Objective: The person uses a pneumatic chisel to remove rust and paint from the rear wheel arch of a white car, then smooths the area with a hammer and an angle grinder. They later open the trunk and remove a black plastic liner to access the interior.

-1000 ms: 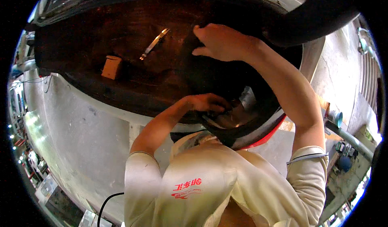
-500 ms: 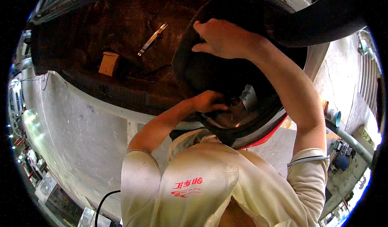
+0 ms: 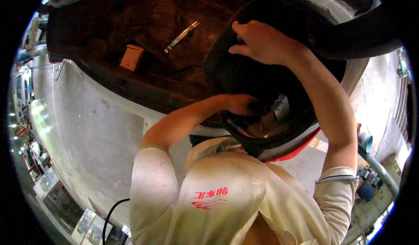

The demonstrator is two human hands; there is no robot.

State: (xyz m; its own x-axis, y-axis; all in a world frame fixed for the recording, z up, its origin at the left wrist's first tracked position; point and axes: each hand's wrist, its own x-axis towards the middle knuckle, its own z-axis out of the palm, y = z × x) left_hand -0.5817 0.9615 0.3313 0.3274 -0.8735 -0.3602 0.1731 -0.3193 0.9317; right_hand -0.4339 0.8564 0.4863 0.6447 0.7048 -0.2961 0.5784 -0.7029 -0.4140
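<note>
My right hand [image 3: 266, 43] is on the black fabric trunk liner [image 3: 222, 55], with thumb and forefinger spread around dark material between them. It appears to hold the liner folded back at the right side of a car trunk. Lower down, my left hand [image 3: 239, 104] reaches into the dark gap behind the liner, by the rear corner of the car. Its fingers are lost in shadow, so whatever they touch is hidden. A pale, shiny piece [image 3: 281, 107] shows in that gap, just right of the left hand.
On the brown trunk floor [image 3: 152, 22] lie a small orange-brown box [image 3: 132, 57] and a long, narrow metal tool [image 3: 182, 37]. A red light edge [image 3: 297, 150] runs along the car's rear corner. A thick black curved part [image 3: 362, 37] hangs at upper right.
My left hand has gone a little deeper into the gap, its fingers now darker and hidden. The right hand stays on the liner. The whole view has shifted slightly.
</note>
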